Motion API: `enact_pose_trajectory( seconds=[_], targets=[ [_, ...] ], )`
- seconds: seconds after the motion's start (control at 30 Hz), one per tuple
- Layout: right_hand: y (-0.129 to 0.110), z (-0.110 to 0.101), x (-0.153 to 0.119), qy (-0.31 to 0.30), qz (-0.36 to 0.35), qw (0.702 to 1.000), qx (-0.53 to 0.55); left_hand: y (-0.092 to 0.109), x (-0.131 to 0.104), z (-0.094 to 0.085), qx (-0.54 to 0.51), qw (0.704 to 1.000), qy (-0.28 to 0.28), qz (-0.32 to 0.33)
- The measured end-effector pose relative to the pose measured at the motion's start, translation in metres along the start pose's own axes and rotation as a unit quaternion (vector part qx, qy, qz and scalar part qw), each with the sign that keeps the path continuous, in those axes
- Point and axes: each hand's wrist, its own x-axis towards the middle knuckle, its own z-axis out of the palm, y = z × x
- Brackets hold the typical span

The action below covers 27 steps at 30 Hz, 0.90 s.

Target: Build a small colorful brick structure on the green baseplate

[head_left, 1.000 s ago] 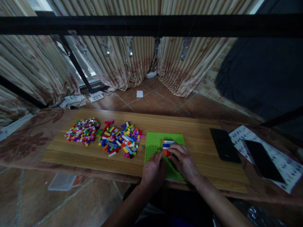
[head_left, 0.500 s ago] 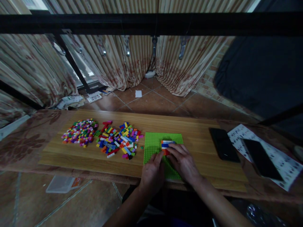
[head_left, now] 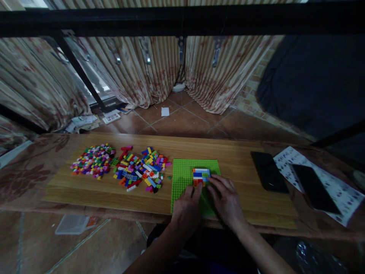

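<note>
A small block of coloured toy bricks [head_left: 201,174] in white, blue and red rows sits on the green studded baseplate [head_left: 181,171]. My left hand [head_left: 186,207] lies over the plate's lower part, its fingertips touching the near edge of the brick block. From the right, my right hand [head_left: 228,199] reaches the block's right edge, with thumb and forefinger apart. No brick shows in either hand, though the undersides of the fingers are hidden.
Left of the plate lie a pile of mixed bricks [head_left: 142,169] and a heap of small bricks [head_left: 94,160] on the wooden board [head_left: 108,196]. To the right are a black phone [head_left: 269,171], a printed sheet [head_left: 288,158] and a second dark device [head_left: 315,188].
My right hand has drawn back to the right off the brick block, uncovering more of its top. My left hand has shifted slightly right along the near edge. The view has moved a little.
</note>
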Motion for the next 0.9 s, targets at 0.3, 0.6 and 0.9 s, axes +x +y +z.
enact_pose_trajectory(
  seconds=[0.3,0.6,0.9],
  targets=[
    [0.004,0.009,-0.001,0.006,0.038,0.999,0.026,0.005,0.002,-0.004,0.021,1.000,-0.006,-0.014],
    [0.001,0.012,-0.001,0.019,0.083,0.995,0.055,0.008,0.005,-0.007,0.059,0.998,-0.029,-0.016],
    [-0.008,0.017,0.002,0.041,0.118,0.990,0.069,0.011,0.007,-0.011,0.091,0.995,-0.034,-0.012]
  ],
)
